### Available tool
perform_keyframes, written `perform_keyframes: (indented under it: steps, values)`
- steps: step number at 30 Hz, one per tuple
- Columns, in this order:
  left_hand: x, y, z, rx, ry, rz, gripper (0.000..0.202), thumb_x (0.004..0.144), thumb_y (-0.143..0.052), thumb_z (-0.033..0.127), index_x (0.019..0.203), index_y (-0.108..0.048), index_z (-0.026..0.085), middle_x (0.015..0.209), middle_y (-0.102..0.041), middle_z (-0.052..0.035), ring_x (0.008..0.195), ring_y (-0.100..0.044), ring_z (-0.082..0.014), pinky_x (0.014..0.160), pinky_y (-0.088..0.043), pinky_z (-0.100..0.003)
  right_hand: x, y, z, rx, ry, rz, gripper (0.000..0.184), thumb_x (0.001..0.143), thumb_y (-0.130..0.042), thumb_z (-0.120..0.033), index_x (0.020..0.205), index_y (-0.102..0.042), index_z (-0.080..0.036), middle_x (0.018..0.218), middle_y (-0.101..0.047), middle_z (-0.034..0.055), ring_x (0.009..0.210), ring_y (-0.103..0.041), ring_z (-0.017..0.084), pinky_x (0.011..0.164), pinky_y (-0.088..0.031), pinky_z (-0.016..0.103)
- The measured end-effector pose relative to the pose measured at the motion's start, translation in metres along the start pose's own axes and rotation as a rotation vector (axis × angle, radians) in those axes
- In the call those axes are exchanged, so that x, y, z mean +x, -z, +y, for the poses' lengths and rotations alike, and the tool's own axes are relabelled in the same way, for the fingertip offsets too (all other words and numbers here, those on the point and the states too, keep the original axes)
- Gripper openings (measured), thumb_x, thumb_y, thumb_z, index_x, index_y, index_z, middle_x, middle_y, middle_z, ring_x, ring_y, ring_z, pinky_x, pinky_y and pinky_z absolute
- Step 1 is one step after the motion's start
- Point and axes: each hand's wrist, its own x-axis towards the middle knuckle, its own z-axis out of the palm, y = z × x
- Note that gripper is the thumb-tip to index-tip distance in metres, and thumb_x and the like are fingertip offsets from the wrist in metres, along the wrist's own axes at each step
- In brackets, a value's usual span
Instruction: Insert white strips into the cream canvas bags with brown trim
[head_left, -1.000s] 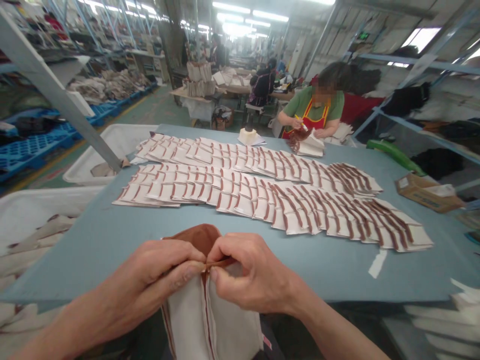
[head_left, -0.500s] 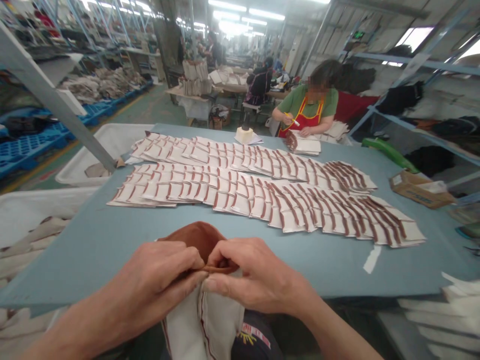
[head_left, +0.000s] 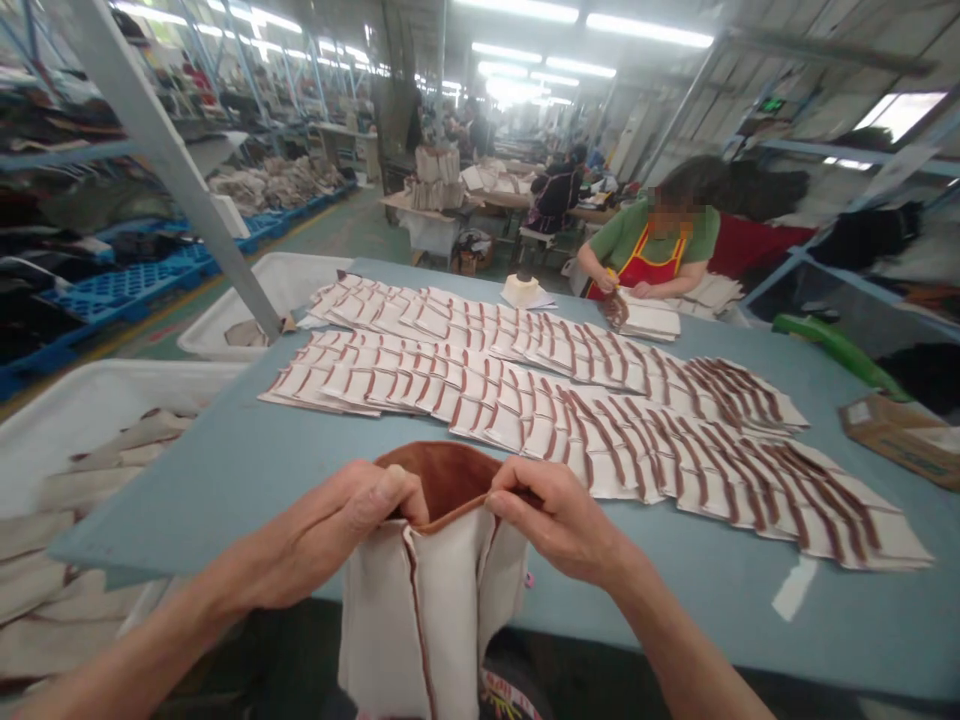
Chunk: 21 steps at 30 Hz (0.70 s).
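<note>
Between my hands hangs a boot shaft (head_left: 448,590), a cream sewn tube with brown inside and dark seams down its length. Its mouth is spread, so the brown inner face shows. My left hand (head_left: 367,510) pinches the rim on the left, fingers hooked inside. My right hand (head_left: 551,515) grips the rim at the right with thumb outside. The lower end drops below the table's near edge. Beyond my hands, two long rows of similar cream pieces with brown edges (head_left: 442,385) lie overlapped on the blue-grey table (head_left: 300,480).
White bins (head_left: 142,375) holding cream pieces stand at the left, by a slanted metal post (head_left: 172,180). Across the table a co-worker (head_left: 652,250) handles a cream stack (head_left: 649,318). A cardboard box (head_left: 900,435) and a white strip (head_left: 795,588) lie on the right.
My hands have moved apart along the rim, and the boot shaft's mouth has widened. The view has turned slightly left. The co-worker's hand has lowered to the stack.
</note>
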Motion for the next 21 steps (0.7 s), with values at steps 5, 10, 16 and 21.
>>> perform_keyframes:
  steps: [5,10,16,21]
  values:
    - [0.007,-0.004,0.004,-0.045,-0.047,-0.086,0.048,0.112,-0.041,0.05,0.078,-0.058,0.022,0.074,-0.054,0.0041,0.07,-0.048,-0.0155,0.065,-0.038,-0.026,0.008,-0.026,0.03,0.055,-0.067,-0.022,0.042,0.106,-0.063,-0.051,0.078,-0.06,-0.021,0.065,-0.057,-0.005,0.061,-0.048,0.013,0.06,-0.036,0.026]
    - [0.009,-0.003,-0.002,-0.098,-0.01,-0.105,0.028,0.094,-0.069,0.041,0.078,-0.057,0.022,0.069,-0.046,0.008,0.064,-0.042,-0.0126,0.059,-0.034,-0.023,0.013,-0.032,0.034,0.095,-0.094,-0.03,0.049,0.106,-0.065,-0.06,0.077,-0.061,-0.02,0.067,-0.059,-0.0041,0.064,-0.05,0.014,0.061,-0.038,0.026]
    - [0.007,-0.007,-0.002,-0.119,0.089,-0.084,0.025,0.097,-0.063,0.039,0.08,-0.059,0.021,0.069,-0.046,0.0073,0.062,-0.039,-0.0118,0.055,-0.032,-0.022,0.015,-0.035,0.04,0.136,-0.128,-0.033,0.05,0.107,-0.064,-0.061,0.078,-0.062,-0.019,0.072,-0.065,-0.0018,0.068,-0.056,0.015,0.065,-0.043,0.026]
    - [0.008,-0.01,0.0,-0.166,0.166,-0.033,0.022,0.09,-0.064,0.04,0.08,-0.06,0.02,0.07,-0.052,0.0053,0.064,-0.044,-0.0133,0.057,-0.035,-0.023,0.015,-0.04,0.046,0.115,-0.121,-0.007,0.045,0.108,-0.063,-0.055,0.08,-0.062,-0.019,0.073,-0.065,-0.0017,0.068,-0.056,0.015,0.064,-0.043,0.026]
